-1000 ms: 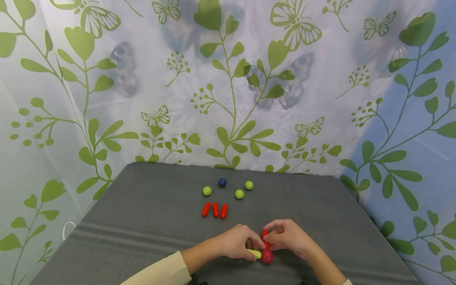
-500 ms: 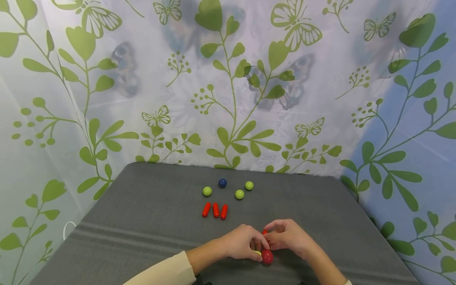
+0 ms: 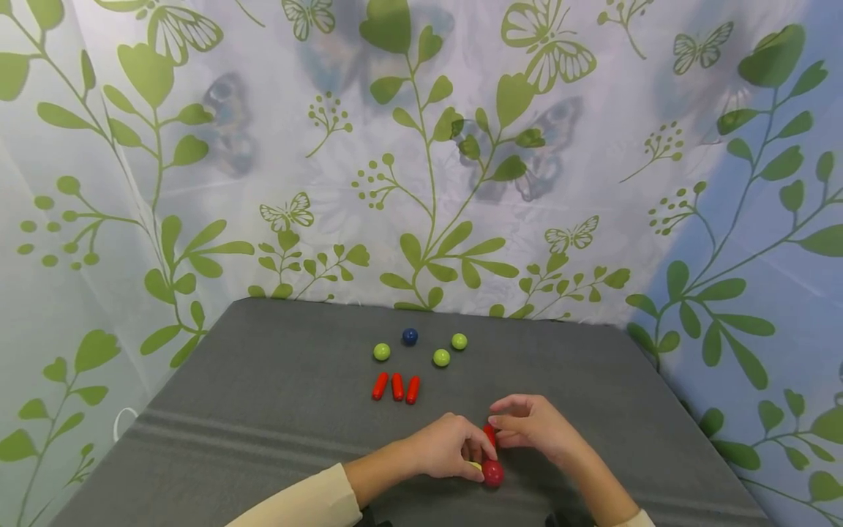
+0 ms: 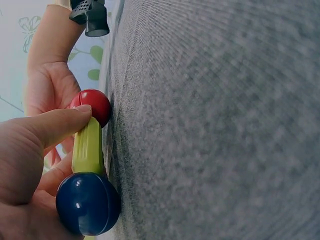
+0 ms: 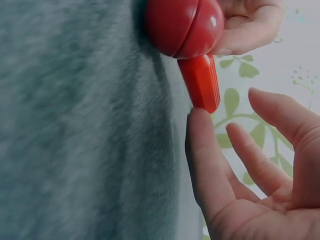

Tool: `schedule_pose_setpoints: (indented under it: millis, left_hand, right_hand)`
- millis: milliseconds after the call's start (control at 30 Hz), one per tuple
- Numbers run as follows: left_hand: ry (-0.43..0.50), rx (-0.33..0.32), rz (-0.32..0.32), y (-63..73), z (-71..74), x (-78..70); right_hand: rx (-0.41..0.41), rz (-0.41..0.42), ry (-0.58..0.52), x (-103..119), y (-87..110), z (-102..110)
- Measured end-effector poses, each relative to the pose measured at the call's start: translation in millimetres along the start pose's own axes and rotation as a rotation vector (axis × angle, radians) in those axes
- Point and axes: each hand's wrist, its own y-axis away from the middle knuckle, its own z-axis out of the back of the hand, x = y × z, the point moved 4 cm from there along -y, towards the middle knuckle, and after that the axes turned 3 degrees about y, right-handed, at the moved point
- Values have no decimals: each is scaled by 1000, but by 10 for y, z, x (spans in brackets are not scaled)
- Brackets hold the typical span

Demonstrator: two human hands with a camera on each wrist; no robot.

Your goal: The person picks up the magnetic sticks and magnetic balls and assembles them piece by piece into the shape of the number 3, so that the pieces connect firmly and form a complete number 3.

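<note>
My left hand (image 3: 444, 448) holds a ball-and-rod toy at the front of the table. Its thumb presses where a red ball (image 4: 97, 105) meets a yellow-green rod (image 4: 88, 150). A dark blue ball (image 4: 87, 204) sits at that rod's other end, hidden by the hand in the head view. Out of the same red ball (image 5: 185, 27) comes a red rod (image 5: 201, 85), angled away from the yellow-green one. My right hand (image 3: 536, 430) is beside the red rod with fingers spread; in the right wrist view one fingertip is right at the rod's free end.
Farther back on the grey table (image 3: 290, 366) lie three red rods (image 3: 397, 387) side by side. Behind them are three light green balls (image 3: 441, 358) and a dark blue ball (image 3: 410, 337). A curtain printed with leaves and butterflies (image 3: 461, 241) stands along the table's back edge.
My left hand has slid slightly right along the yellow-green rod, up to the red ball. My right hand's fingers have loosened from the red rod and lifted a little.
</note>
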Motion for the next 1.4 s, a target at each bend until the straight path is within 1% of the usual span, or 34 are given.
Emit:
schedule_pose_setpoints:
  millis: [133, 267, 367, 467, 567, 667, 800, 967, 1133, 1267, 1400]
  left_hand:
    - [1, -1, 8, 10, 6, -16]
    - [9, 1, 0, 10, 5, -10]
    - [20, 4, -1, 9, 3, 1]
    - [13, 2, -4, 12, -1, 14]
    - [16, -1, -8, 19, -8, 23]
    - [42, 0, -11, 26, -10, 24]
    - [74, -1, -19, 25, -8, 23]
    - [64, -10, -28, 29, -6, 17]
    - [58, -5, -30, 42, -13, 16]
    - [74, 0, -34, 43, -15, 14]
    - [79, -1, -41, 38, -9, -3]
  right_hand:
    - [-57, 16, 19, 66, -75, -2]
    - [-106, 61, 37, 160, -190, -8]
    - [-133, 97, 72, 216, -298, 9]
    - [-139, 131, 107, 259, -407, 26]
    - [-133, 149, 109, 308, -505, 44]
    - [-140, 146, 97, 362, -584, 64]
    - [-161, 143, 119, 416, -687, 101]
    - [-197, 186, 193, 421, -864, 133]
    - [-238, 219, 299, 391, -1063, 151]
    - [-283, 205, 386, 396, -1211, 199]
    - [-317, 175, 447, 416, -1343, 267]
